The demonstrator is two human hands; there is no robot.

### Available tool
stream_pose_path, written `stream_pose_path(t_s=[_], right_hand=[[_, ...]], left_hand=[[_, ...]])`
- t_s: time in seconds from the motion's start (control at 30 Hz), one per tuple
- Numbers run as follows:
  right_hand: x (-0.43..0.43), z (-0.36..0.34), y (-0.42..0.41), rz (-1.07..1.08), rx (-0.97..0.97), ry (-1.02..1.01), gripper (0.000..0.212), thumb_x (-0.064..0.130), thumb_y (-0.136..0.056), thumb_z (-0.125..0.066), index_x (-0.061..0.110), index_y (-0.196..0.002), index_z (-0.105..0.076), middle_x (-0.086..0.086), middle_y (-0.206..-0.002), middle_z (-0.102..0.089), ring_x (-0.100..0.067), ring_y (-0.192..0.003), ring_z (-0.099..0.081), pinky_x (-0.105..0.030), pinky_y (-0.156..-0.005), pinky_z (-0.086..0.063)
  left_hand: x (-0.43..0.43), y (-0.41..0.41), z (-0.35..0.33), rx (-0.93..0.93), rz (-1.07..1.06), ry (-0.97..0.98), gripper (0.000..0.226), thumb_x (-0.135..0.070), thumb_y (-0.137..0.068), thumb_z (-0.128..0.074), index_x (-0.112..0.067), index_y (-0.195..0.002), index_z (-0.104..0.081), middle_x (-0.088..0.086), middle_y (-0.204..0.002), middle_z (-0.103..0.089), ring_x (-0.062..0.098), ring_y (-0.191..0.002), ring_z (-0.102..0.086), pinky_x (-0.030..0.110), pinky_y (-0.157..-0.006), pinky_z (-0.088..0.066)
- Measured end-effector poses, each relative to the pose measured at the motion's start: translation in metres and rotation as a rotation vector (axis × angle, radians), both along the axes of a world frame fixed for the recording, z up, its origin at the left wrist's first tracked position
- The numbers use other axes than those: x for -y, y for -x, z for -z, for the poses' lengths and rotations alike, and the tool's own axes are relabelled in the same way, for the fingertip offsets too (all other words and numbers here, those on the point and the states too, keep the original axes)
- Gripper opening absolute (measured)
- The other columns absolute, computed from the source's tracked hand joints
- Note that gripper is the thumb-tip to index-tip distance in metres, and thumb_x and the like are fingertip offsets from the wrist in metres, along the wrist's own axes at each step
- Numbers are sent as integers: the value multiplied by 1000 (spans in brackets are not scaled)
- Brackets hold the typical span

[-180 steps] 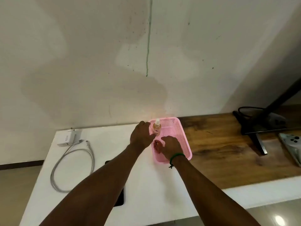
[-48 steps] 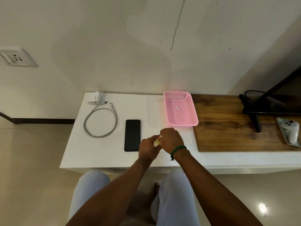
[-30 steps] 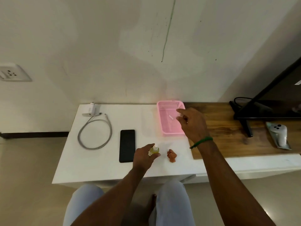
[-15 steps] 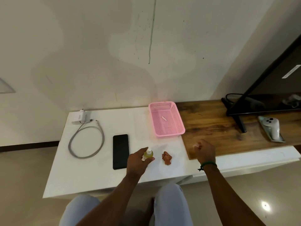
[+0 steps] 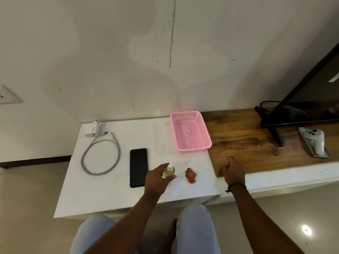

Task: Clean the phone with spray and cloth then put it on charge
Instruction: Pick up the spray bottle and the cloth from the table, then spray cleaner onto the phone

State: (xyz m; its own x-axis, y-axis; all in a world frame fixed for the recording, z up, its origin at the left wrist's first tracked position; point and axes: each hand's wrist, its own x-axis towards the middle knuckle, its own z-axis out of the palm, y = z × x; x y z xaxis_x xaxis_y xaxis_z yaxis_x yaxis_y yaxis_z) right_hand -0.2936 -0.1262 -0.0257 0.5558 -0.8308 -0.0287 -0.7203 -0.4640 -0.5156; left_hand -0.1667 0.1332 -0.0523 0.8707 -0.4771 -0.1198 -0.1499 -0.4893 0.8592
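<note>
Left hand [image 5: 157, 179] grips the bottle [image 5: 169, 170], fingers and thumb curled round its yellow body, white nozzle on top. It sits low centre of frame, at or just above the table [image 5: 110, 195]; contact can't be told. Right hand [image 5: 233, 170] is right of centre over the near edge of the wood top [image 5: 238, 136], fingers loosely curled and nothing seen in it, green band on the wrist.

Phone [image 5: 138, 167] lies flat, screen dark, on the white table just left of the left hand, long side running away from the camera. Cloth [image 5: 190, 175], small, crumpled and reddish brown, lies on the table between the two hands, just right of the bottle, touching neither hand.

Charger [image 5: 93, 129] is at the table's upper left corner, near the wall. Cable [image 5: 100, 156] loops below it, left of the phone and apart from it. Pink basket [image 5: 194, 149] is at centre frame, where white table meets wood, with a small white piece [image 5: 188, 130] inside.

TV [image 5: 311, 99] stands at the right edge on the wood top, with a white controller [image 5: 314, 142] below it on a tray. Socket [image 5: 7, 94] is on the wall at the left edge. Knees in light trousers at the bottom.
</note>
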Motion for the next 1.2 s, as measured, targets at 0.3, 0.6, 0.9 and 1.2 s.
stream_pose_path(t_s=[0.3, 0.6, 0.9, 1.2], right_hand=[[-11, -25, 0, -6, 76, 6, 48, 4, -78, -63, -3, -123, -49, -27, -115, -55, -42, -107, -52, -49, -90, -48], [-105, -90, -38, -345, 348, 27, 36, 8, -74, -74, 3, -109, -64, -14, -104, -68, -26, -91, -63, -33, -80, -51], [-165, -38, -59, -457, 82, -180, 63, 33, -81, -70, 14, -135, -42, -5, -138, -49, -21, -125, -47, -36, -107, -38], [-175, -22, -65, -376, 76, -190, 66, 24, -77, -75, 15, -135, -43, -3, -130, -56, -21, -119, -52, -28, -102, -33]], left_hand=[[-1, 2, -5, 21, 6, -14, 55, -37, -70, -83, -19, -119, -65, -5, -111, -71, 4, -92, -61, 18, -84, -48], [1, 5, -11, 17, -12, -32, 55, -35, -70, -83, -18, -119, -65, -1, -113, -71, 15, -101, -66, 31, -92, -53], [-22, 3, -28, 82, -1, -39, 59, -9, -76, -75, -9, -132, -55, 5, -130, -60, 22, -119, -57, 14, -96, -38], [-54, -54, -51, -96, -457, -443, 86, -45, -71, -76, -7, -137, -34, 16, -133, -43, 33, -127, -40, 48, -97, -42]])
